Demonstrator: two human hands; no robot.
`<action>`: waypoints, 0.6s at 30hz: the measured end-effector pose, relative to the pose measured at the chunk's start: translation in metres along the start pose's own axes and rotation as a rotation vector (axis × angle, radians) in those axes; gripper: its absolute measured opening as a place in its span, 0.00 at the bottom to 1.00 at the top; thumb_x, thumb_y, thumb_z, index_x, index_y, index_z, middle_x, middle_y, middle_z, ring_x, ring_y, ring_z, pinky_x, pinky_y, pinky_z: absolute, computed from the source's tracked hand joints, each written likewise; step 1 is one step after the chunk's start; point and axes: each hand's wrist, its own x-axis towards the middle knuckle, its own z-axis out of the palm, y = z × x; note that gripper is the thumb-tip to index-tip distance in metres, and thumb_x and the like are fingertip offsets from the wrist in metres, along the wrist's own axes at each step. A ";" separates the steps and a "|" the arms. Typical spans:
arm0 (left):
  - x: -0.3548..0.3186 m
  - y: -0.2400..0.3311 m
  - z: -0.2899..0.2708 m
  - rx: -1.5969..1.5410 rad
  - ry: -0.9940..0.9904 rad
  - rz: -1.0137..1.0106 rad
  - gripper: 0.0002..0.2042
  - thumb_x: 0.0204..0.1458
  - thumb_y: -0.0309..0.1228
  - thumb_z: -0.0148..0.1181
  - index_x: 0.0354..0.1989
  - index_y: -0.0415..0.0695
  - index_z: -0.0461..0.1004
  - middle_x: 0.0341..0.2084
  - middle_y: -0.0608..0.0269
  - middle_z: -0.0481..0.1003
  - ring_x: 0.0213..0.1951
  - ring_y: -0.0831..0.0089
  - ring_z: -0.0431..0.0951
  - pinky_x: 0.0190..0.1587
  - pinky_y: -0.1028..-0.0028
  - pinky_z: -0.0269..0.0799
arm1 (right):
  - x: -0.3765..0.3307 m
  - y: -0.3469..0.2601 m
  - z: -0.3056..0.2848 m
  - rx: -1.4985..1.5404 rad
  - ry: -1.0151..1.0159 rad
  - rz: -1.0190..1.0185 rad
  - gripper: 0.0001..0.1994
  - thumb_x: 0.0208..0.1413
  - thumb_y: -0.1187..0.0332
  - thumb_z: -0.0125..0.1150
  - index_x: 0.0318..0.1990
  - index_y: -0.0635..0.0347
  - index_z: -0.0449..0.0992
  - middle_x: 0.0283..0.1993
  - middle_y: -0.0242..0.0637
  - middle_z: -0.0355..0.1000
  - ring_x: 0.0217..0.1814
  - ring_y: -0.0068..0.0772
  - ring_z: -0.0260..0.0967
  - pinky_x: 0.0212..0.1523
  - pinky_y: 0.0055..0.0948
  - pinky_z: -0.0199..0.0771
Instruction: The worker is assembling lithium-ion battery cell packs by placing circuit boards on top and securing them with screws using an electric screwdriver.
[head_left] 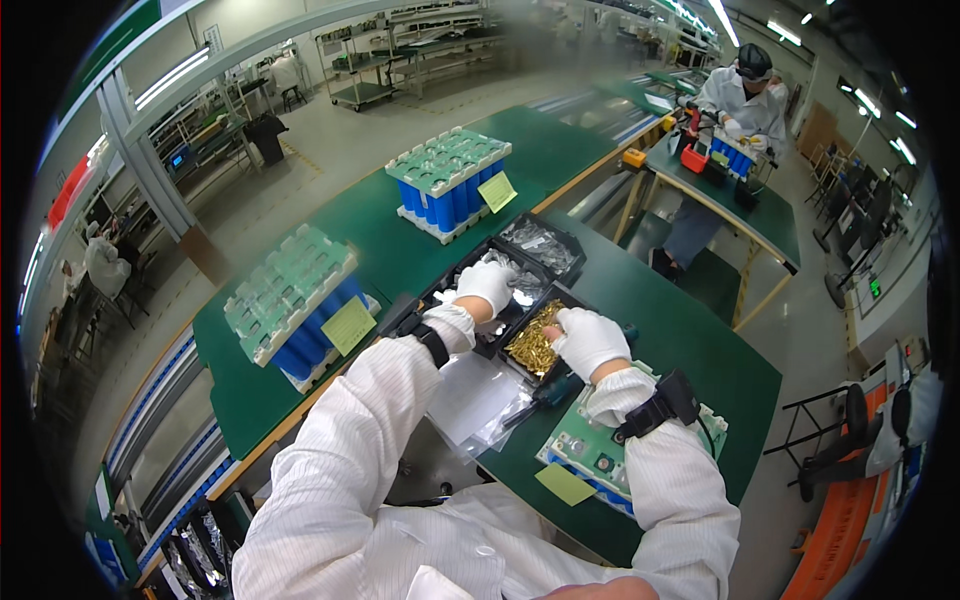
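Observation:
My left hand (487, 285), in a white glove, reaches into a black bin (447, 292) of shiny silver pieces. Its fingers are curled, and what they hold, if anything, is hidden. My right hand (592, 342), gloved with bare fingertips, is at the near bin of small brass-coloured fasteners (532, 340). Thumb and fingers are drawn together at the fasteners' edge; I cannot make out a piece between them. Under my right forearm lies a blue battery pack with a green-white top (575, 450) and a yellow-green note (565, 483). A dark-handled tool (553, 390) lies beside the fastener bin.
Two more battery packs, one far (450, 180) and one at left (295, 300), stand on the green table (345, 215). A further bin (540, 245) holds clear-wrapped pieces. Clear plastic bags (475, 405) lie before the bins. Another person (745, 105) works at a table at far right.

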 end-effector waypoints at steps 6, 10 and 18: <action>0.037 0.038 0.009 0.284 -0.241 0.084 0.13 0.52 0.32 0.55 0.45 0.55 0.81 0.45 0.60 0.79 0.48 0.61 0.79 0.46 0.65 0.76 | -0.001 0.001 -0.007 -0.005 -0.088 0.021 0.15 0.57 0.52 0.55 0.35 0.53 0.78 0.35 0.40 0.77 0.40 0.45 0.76 0.41 0.42 0.75; 0.045 0.043 0.026 0.258 -0.193 0.016 0.11 0.46 0.29 0.60 0.39 0.47 0.82 0.40 0.54 0.80 0.45 0.59 0.80 0.42 0.64 0.77 | 0.001 0.002 -0.005 -0.008 -0.113 0.015 0.15 0.57 0.51 0.55 0.35 0.53 0.78 0.35 0.40 0.77 0.39 0.45 0.76 0.40 0.42 0.75; 0.041 0.031 0.039 0.194 -0.059 -0.015 0.09 0.49 0.29 0.56 0.35 0.44 0.82 0.37 0.52 0.80 0.40 0.58 0.82 0.40 0.64 0.77 | 0.002 0.004 -0.005 0.043 -0.103 0.048 0.15 0.58 0.52 0.53 0.36 0.54 0.77 0.36 0.42 0.76 0.40 0.49 0.74 0.41 0.43 0.74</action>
